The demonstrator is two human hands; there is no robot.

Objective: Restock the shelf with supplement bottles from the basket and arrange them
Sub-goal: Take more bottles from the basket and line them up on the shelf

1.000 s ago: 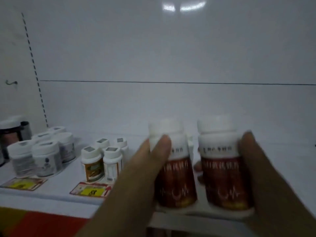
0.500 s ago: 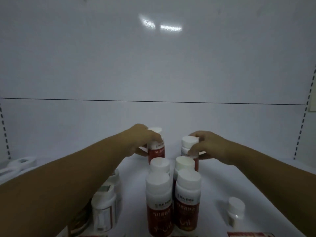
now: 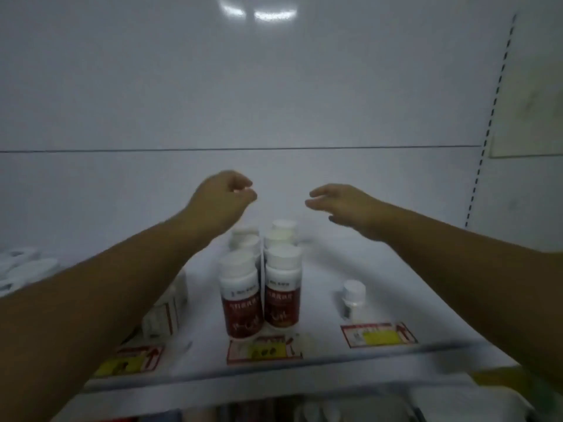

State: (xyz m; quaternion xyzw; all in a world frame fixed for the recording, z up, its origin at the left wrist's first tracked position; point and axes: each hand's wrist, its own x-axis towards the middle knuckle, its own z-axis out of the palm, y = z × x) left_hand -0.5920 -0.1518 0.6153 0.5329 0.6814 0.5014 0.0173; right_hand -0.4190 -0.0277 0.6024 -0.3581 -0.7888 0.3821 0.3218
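Two rows of red-labelled supplement bottles with white caps stand on the white shelf [image 3: 396, 303], running from front to back. The front left bottle [image 3: 242, 300] and front right bottle [image 3: 282, 290] are nearest the edge; more white caps [image 3: 281, 229] show behind them. My left hand [image 3: 224, 197] hovers above and behind the left row, fingers loosely curled, holding nothing. My right hand [image 3: 344, 205] hovers above and to the right of the right row, fingers spread and empty. The basket is out of view.
A small white bottle [image 3: 352, 300] stands alone to the right. White-capped bottles [image 3: 166, 309] sit partly hidden under my left forearm. Price tags [image 3: 377, 334] lie along the shelf's front edge. The white back wall [image 3: 274, 86] rises behind.
Both hands have let go of the two rear bottles and lifted up and apart. A second ago they held two bottles in front of the shelf.
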